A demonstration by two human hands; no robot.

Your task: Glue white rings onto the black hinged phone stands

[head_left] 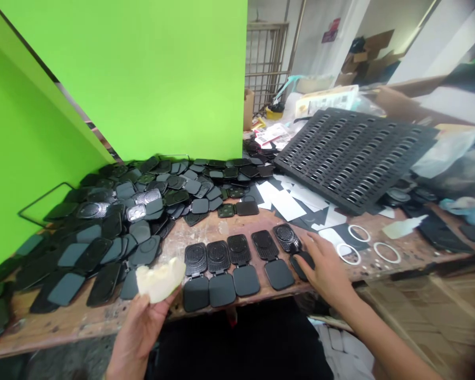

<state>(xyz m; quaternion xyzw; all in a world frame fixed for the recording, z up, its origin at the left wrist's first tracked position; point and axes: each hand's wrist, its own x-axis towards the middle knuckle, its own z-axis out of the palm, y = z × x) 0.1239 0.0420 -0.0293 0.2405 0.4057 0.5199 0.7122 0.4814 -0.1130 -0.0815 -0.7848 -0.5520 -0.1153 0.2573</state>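
My left hand (146,319), near the table's front edge, is closed around a pale, bitten-looking slice of fruit (160,279) with a thin greenish edge. Several hinged black cases lie unfolded in a row in front of me, their patterned halves away from me and smooth halves nearer. One of them is an open case (195,259) at the row's left end. My right hand (326,266) has its fingers on the rightmost case (287,237), partly covering its smooth half. Thumb and fingers are apart, touching opposite sides of that case.
A big heap of similar black cases (142,203) covers the table's left and back. Behind it stands a green panel (162,74). A black slotted tray (352,158) leans at the right over white paper pieces (287,203). White rings (387,252) and a small translucent bottle (404,226) lie right.
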